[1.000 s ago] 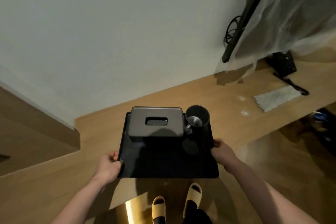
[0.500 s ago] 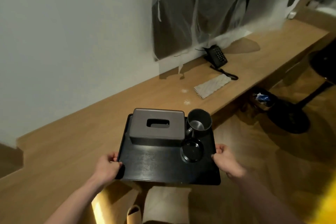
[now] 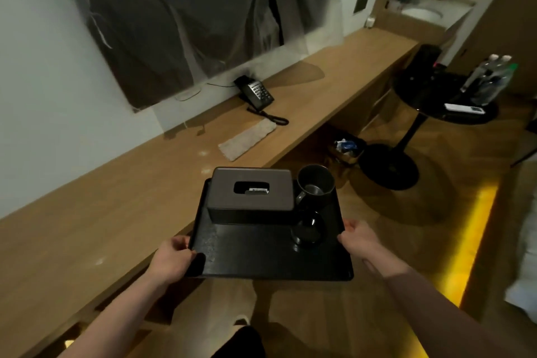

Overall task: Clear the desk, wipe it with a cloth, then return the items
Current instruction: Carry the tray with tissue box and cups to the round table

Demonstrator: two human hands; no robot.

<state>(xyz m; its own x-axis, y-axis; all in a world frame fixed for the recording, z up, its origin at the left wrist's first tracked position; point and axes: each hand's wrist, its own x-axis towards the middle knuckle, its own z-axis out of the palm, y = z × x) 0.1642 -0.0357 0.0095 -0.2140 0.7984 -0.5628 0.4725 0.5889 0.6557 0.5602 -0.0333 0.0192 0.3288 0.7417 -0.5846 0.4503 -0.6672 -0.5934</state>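
Note:
I hold a black tray (image 3: 261, 256) in the air in front of the long wooden desk (image 3: 87, 212). My left hand (image 3: 171, 259) grips its left edge and my right hand (image 3: 359, 237) grips its right edge. On the tray stand a grey tissue box (image 3: 250, 192), a dark mug (image 3: 315, 183) and a small black dish (image 3: 306, 234). A folded light cloth (image 3: 247, 138) lies on the desk further along, beside a black telephone (image 3: 255, 93).
A plastic-covered TV (image 3: 180, 17) hangs on the wall above the desk. A round black side table (image 3: 430, 107) with water bottles (image 3: 491, 78) and a remote (image 3: 465, 108) stands at the right. A bin (image 3: 347, 148) sits under the desk.
The view has swung right along the desk while both hands keep holding the tray; the tray has come off the desk and now hangs over its front edge.

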